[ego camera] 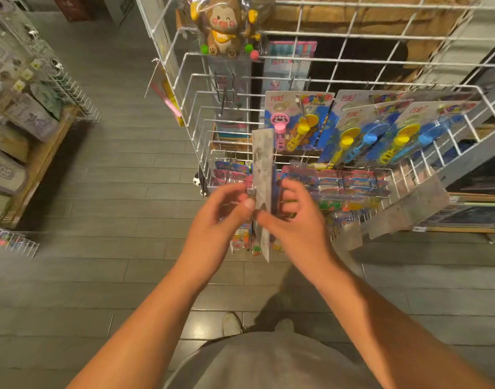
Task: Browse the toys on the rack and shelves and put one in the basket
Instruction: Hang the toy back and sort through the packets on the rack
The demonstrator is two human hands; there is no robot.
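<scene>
while both hands, left hand (226, 209) and right hand (294, 217), pinch one blurred toy card (264, 175), i count three bubble-wand cards (352, 130) on the rack (381, 74).

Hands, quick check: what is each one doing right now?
Left hand: pinches the left edge of the carded toy pack, seen edge-on.
Right hand: grips the same pack from the right, thumb on its near side.

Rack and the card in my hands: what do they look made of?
Rack: white-coated metal wire, judging by its thin welded grid. Card, held edge-on by left hand and right hand: probably grey cardboard backing, thin, flat and matte; blur leaves it uncertain.
</scene>
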